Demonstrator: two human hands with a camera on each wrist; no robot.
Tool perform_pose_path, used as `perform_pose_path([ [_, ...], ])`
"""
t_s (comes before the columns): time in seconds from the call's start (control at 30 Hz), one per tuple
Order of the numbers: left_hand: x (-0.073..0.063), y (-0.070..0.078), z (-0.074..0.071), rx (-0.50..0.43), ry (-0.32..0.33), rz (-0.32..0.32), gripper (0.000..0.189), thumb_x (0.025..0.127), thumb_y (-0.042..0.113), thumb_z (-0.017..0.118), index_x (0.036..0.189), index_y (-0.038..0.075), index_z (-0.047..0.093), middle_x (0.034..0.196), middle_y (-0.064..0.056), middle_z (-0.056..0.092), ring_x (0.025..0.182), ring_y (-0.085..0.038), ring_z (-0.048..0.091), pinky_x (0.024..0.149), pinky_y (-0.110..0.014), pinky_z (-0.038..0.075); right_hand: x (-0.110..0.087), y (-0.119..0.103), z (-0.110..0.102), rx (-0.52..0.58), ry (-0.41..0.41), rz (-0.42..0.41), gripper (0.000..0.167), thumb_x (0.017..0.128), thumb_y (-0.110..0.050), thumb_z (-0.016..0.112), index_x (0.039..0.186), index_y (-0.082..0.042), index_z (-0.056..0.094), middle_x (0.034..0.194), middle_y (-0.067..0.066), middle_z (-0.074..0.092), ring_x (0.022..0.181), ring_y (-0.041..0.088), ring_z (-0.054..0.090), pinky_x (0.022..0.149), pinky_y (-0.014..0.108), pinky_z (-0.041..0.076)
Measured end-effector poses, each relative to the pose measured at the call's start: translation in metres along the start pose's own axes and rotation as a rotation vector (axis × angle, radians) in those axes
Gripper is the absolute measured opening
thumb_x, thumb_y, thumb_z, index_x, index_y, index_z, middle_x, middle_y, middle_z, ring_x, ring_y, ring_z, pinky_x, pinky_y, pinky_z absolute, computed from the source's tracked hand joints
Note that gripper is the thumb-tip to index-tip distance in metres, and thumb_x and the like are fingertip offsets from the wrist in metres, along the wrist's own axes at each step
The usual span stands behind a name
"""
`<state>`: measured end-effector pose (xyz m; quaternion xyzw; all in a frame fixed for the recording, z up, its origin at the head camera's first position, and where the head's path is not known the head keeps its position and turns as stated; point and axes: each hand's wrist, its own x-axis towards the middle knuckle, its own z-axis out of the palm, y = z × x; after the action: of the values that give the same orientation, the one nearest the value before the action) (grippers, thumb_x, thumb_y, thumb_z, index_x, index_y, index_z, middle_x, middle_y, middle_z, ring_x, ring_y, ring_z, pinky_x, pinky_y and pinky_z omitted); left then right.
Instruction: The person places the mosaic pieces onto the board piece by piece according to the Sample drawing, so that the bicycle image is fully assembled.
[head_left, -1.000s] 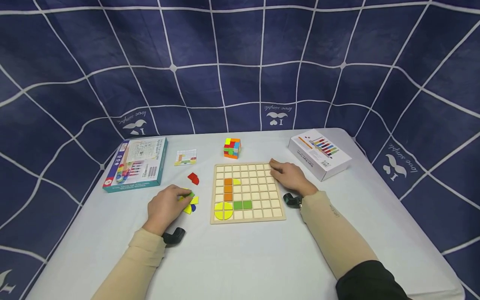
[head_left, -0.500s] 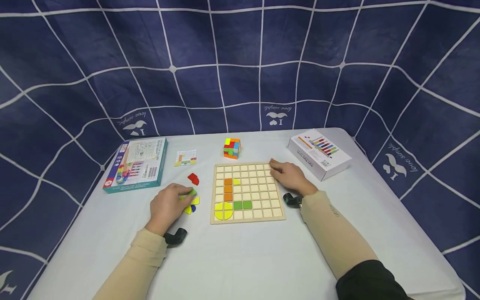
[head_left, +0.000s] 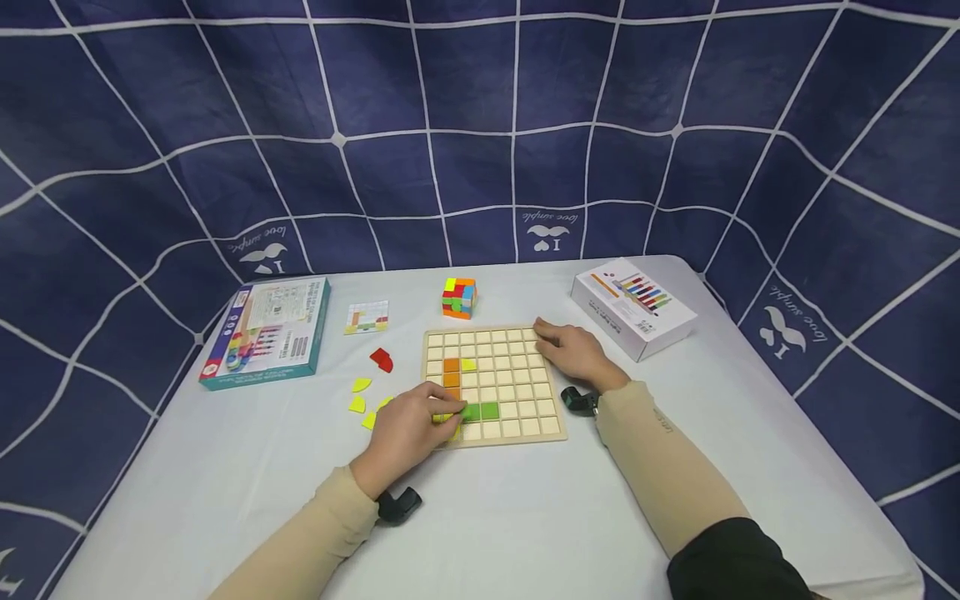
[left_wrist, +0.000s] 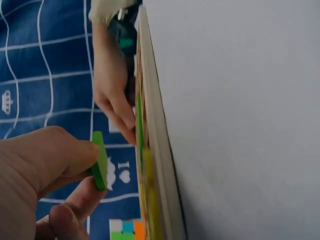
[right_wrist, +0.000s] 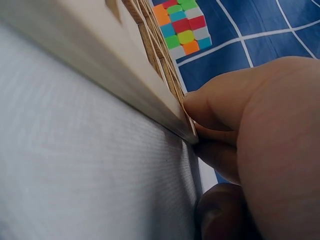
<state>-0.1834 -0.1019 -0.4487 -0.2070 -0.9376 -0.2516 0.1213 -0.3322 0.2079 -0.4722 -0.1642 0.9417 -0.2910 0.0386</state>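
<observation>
A light wooden grid board [head_left: 510,377] lies on the white table. Its cells hold orange squares [head_left: 451,366], green squares [head_left: 489,411] and a small yellow piece [head_left: 468,365]; the left hand covers most of the yellow pieces at the lower left. Over that corner, my left hand [head_left: 408,427] pinches a flat green tile [left_wrist: 100,162] between thumb and fingers, held clear of the board in the left wrist view. My right hand [head_left: 576,357] grips the board's far right edge, with the thumb on the rim in the right wrist view.
Loose yellow pieces [head_left: 357,404] and red pieces [head_left: 382,360] lie left of the board. Behind them is a pattern card [head_left: 367,317]. A colourful puzzle cube [head_left: 458,298] stands behind the board. Flat boxes stand left [head_left: 266,333] and right [head_left: 633,308].
My left hand has moved right from the loose pieces to the board's lower left, carrying the green tile. My right hand stays on the board edge.
</observation>
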Motion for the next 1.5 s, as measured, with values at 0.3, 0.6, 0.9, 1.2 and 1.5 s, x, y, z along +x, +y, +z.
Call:
perform_pose_path([
  [0.3, 0.025, 0.028, 0.020, 0.003, -0.124, 0.059, 0.018, 0.089, 0.024, 0.082, 0.106, 0.023, 0.084, 0.103, 0.009, 0.073, 0.089, -0.008, 0.070, 0.061, -0.023, 0.049, -0.001, 0.001, 0.001, -0.014, 0.002, -0.002, 0.052, 0.104, -0.038, 0.055, 0.152, -0.018, 0.050, 0.160, -0.003, 0.042, 0.147, 0.036, 0.042, 0.118, 0.057, 0.033],
  [0.6, 0.043, 0.043, 0.037, 0.067, -0.189, 0.053, 0.016, 0.090, 0.024, 0.081, 0.105, 0.022, 0.084, 0.102, 0.008, 0.074, 0.086, -0.009, 0.070, 0.060, -0.023, 0.048, 0.001, 0.000, 0.003, -0.013, 0.006, -0.016, 0.052, 0.104, -0.038, 0.054, 0.152, -0.018, 0.050, 0.160, -0.003, 0.042, 0.147, 0.034, 0.043, 0.118, 0.055, 0.034],
  [0.9, 0.044, 0.043, 0.040, 0.065, -0.203, 0.047, 0.019, 0.090, 0.026, 0.081, 0.109, 0.024, 0.083, 0.104, 0.009, 0.073, 0.087, -0.008, 0.070, 0.061, -0.022, 0.048, 0.000, -0.002, 0.001, -0.015, 0.010, -0.005, 0.051, 0.104, -0.037, 0.054, 0.151, -0.017, 0.051, 0.160, -0.003, 0.042, 0.147, 0.034, 0.043, 0.118, 0.055, 0.034],
  [1.2, 0.044, 0.040, 0.043, 0.041, -0.210, 0.019, 0.018, 0.090, 0.025, 0.082, 0.108, 0.025, 0.083, 0.105, 0.010, 0.072, 0.087, -0.008, 0.069, 0.060, -0.021, 0.046, 0.000, 0.000, 0.002, -0.015, 0.003, 0.001, 0.052, 0.104, -0.037, 0.054, 0.152, -0.018, 0.050, 0.161, -0.003, 0.042, 0.147, 0.034, 0.042, 0.118, 0.055, 0.034],
  [1.5, 0.044, 0.040, 0.042, 0.049, -0.208, 0.034, 0.019, 0.089, 0.031, 0.082, 0.108, 0.027, 0.083, 0.106, 0.012, 0.073, 0.089, -0.008, 0.070, 0.061, -0.022, 0.047, 0.001, 0.000, 0.001, -0.017, 0.007, -0.004, 0.051, 0.105, -0.037, 0.054, 0.152, -0.018, 0.050, 0.161, -0.003, 0.042, 0.147, 0.033, 0.042, 0.118, 0.054, 0.034],
])
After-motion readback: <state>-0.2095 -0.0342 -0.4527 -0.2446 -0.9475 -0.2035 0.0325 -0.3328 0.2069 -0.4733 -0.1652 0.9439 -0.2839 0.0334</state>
